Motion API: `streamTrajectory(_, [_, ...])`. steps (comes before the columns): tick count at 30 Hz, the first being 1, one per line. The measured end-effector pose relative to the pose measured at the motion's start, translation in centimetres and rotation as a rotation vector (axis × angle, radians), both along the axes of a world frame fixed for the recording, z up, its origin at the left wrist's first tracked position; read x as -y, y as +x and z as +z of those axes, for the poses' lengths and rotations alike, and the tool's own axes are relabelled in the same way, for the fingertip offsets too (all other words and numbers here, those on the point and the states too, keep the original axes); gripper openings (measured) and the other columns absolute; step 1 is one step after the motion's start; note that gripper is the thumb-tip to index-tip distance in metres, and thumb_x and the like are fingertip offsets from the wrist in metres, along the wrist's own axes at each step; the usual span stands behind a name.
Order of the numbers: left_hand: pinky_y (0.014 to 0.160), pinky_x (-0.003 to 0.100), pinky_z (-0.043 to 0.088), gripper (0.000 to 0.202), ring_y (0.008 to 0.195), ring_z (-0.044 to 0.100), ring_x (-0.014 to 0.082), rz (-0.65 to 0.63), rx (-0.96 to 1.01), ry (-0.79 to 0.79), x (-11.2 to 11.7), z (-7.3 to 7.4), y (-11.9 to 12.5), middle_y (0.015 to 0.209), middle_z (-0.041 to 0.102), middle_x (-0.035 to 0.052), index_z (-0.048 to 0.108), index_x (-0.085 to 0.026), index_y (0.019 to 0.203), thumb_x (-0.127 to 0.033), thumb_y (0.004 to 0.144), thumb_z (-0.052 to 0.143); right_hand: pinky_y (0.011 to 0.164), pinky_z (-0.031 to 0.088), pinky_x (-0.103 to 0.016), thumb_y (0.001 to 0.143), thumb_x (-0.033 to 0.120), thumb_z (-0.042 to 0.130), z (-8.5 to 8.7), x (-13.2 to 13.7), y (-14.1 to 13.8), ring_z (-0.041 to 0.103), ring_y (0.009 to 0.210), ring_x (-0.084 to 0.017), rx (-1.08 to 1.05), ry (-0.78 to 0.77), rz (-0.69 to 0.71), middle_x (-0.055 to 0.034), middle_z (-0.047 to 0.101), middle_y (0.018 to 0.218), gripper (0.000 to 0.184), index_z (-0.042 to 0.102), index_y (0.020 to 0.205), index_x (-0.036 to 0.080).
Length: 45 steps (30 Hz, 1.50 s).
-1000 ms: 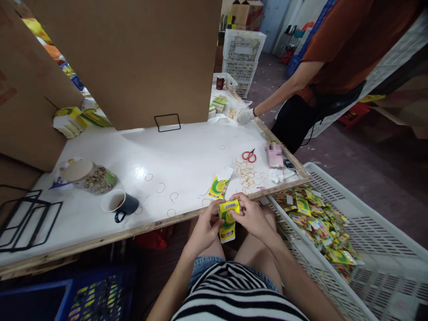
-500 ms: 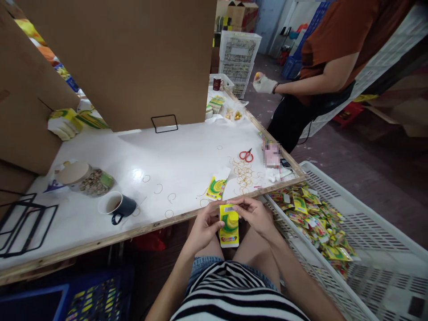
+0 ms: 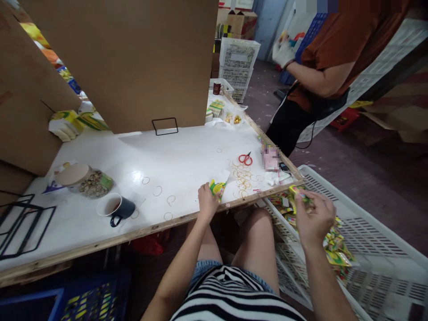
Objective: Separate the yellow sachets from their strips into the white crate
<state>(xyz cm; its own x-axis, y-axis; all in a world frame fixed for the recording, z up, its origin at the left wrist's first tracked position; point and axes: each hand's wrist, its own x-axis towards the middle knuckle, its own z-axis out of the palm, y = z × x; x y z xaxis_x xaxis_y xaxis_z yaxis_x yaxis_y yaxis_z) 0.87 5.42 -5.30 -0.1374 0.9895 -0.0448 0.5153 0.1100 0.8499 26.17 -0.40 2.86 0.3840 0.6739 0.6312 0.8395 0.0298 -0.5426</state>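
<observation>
My left hand (image 3: pixel 207 200) is at the table's front edge, its fingers closed on the near side of a yellow-and-green printed packet (image 3: pixel 219 187) that lies on the white top. My fingers hide part of that packet. Out to the right, my right hand (image 3: pixel 314 216) pinches another yellow packet (image 3: pixel 294 191) above a white plastic crate (image 3: pixel 377 249). Many similar packets (image 3: pixel 334 249) lie heaped inside the crate. A loose pile of thin tan rubber bands (image 3: pixel 243 180) is just right of the packet on the table.
Red-handled scissors (image 3: pixel 245 158) lie behind the bands. A dark mug (image 3: pixel 125 209) and a jar (image 3: pixel 95 183) stand at the left, near a black wire stand (image 3: pixel 26 227). Large cardboard (image 3: pixel 133 58) rises behind. Beyond the table's right edge stands a co-worker with a gloved hand (image 3: pixel 282 51).
My hands have parted. The right carried the packet from my lap over to the crate, while the left reached forward to the packet on the table. The co-worker's gloved hand rose.
</observation>
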Motion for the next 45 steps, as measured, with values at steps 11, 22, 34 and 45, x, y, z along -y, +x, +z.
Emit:
streamTrajectory(11, [0.096, 0.047, 0.030, 0.036, 0.115, 0.043, 0.0316, 0.159, -0.191, -0.093, -2.2, -2.3, 0.7, 0.109, 0.055, 0.0124, 0.053, -0.015, 0.096, -0.005, 0.065, 0.067, 0.067, 0.048, -0.032, 0.088, 0.036, 0.055, -2.6, -0.1, -6.6, 0.059, 0.079, -0.020, -0.269, -0.246, 0.384, -0.0083, 0.065, 0.090, 0.022, 0.068, 0.088, 0.017])
streamTrajectory(22, [0.065, 0.025, 0.044, 0.009, 0.068, 0.056, 0.0139, 0.239, 0.269, 0.119, 1.1, 0.1, -2.0, 0.077, 0.055, -0.0001, 0.047, -0.020, 0.087, -0.025, 0.082, 0.052, 0.084, 0.050, -0.037, 0.091, 0.025, 0.050, -1.2, -0.9, -11.5, 0.062, 0.099, -0.023, -0.282, -0.276, 0.656, -0.0095, 0.067, 0.105, 0.018, 0.067, 0.097, 0.021])
streamTrajectory(34, [0.072, 0.025, 0.047, 0.028, 0.074, 0.060, 0.0143, -0.003, 0.941, -0.059, 7.9, 5.8, -2.2, 0.078, 0.063, 0.0017, 0.060, -0.017, 0.081, -0.040, 0.072, 0.073, 0.072, 0.052, -0.030, 0.088, 0.022, 0.054, -0.7, 0.0, -14.8, 0.060, 0.078, -0.017, -0.406, -0.394, 0.807, -0.0038, 0.061, 0.088, 0.019, 0.056, 0.106, 0.021])
streamTrajectory(45, [0.086, 0.033, 0.050, 0.042, 0.095, 0.065, 0.0240, -0.154, 1.221, -0.235, 9.2, 5.3, -1.2, 0.095, 0.073, 0.0088, 0.068, -0.016, 0.106, -0.042, 0.073, 0.074, 0.065, 0.048, -0.025, 0.091, 0.030, 0.050, -0.9, 1.3, -14.9, 0.057, 0.071, -0.014, -0.617, -0.391, 0.746, -0.0019, 0.059, 0.086, 0.012, 0.052, 0.100, 0.022])
